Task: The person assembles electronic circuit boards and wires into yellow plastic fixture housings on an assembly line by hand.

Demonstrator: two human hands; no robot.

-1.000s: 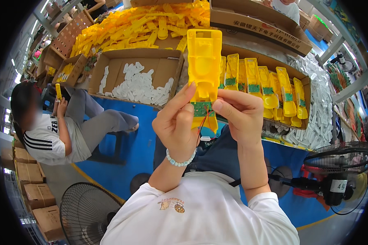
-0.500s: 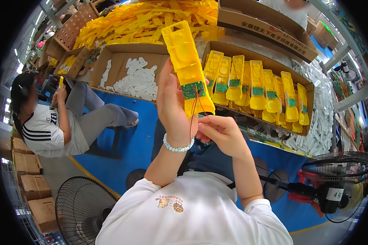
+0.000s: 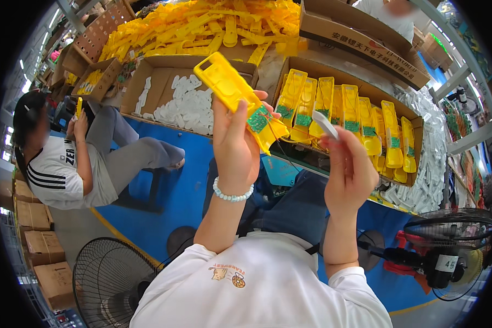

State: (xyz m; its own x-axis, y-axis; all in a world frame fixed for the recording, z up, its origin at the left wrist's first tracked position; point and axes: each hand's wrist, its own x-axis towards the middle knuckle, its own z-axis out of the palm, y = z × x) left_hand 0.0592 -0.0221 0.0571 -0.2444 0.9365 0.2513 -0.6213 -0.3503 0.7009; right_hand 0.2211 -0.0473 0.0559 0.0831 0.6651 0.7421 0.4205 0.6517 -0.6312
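Workshop, left hand gripping yellow casing

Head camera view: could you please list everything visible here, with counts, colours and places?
Yellow plastic housing with a green circuit board: one, held up in the left hand.
Small white plastic piece: one, pinched in the right hand's fingers.
Cardboard box of upright yellow housings: one, brown, ahead on the right.
Cardboard box of white plastic pieces: one, brown, ahead on the left.
Heap of loose yellow plastic parts: one, far top centre.
Seated person in a white striped shirt: one, left, holding a yellow part.
Black floor fans: two, lower left and lower right.
Stacked cardboard cartons: several, brown, far left.
Left hand: one, white bead bracelet at the wrist.
Right hand: one, raised.
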